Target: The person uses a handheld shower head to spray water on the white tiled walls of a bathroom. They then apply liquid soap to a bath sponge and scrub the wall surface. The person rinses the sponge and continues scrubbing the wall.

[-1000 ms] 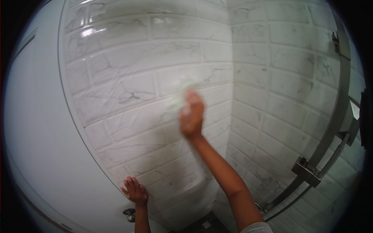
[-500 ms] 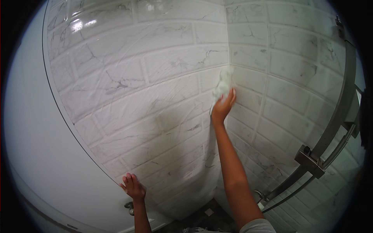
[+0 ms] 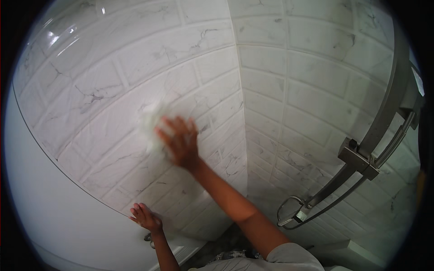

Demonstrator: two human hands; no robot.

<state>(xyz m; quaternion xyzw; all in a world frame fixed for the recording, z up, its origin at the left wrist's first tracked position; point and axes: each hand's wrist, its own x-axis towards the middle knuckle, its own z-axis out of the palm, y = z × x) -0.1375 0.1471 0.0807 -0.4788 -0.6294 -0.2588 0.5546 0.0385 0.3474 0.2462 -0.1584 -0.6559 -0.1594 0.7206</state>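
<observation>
A pale, crumpled cloth [image 3: 151,124] lies against the marbled tile wall [image 3: 95,149], blurred by motion. My right hand [image 3: 178,140] is on it, its fingers bent over the cloth's right side and pressing it to the tiles. Lower down, my left hand [image 3: 147,217] holds nothing. Its fingers are stretched out beside the edge where the white door panel meets the tiles, but whether the palm touches the surface I cannot tell.
A metal shower rail [image 3: 384,108] with a bracket [image 3: 359,158] and hose stands along the right wall. The white door [image 3: 58,203] fills the left side, with a round metal knob [image 3: 150,239] below my left hand. Two tiled walls meet in a corner [image 3: 242,99].
My right hand has moved the cloth left and down, from the wall corner to the middle of the left wall. The view has shifted right. My left hand remains by the door edge.
</observation>
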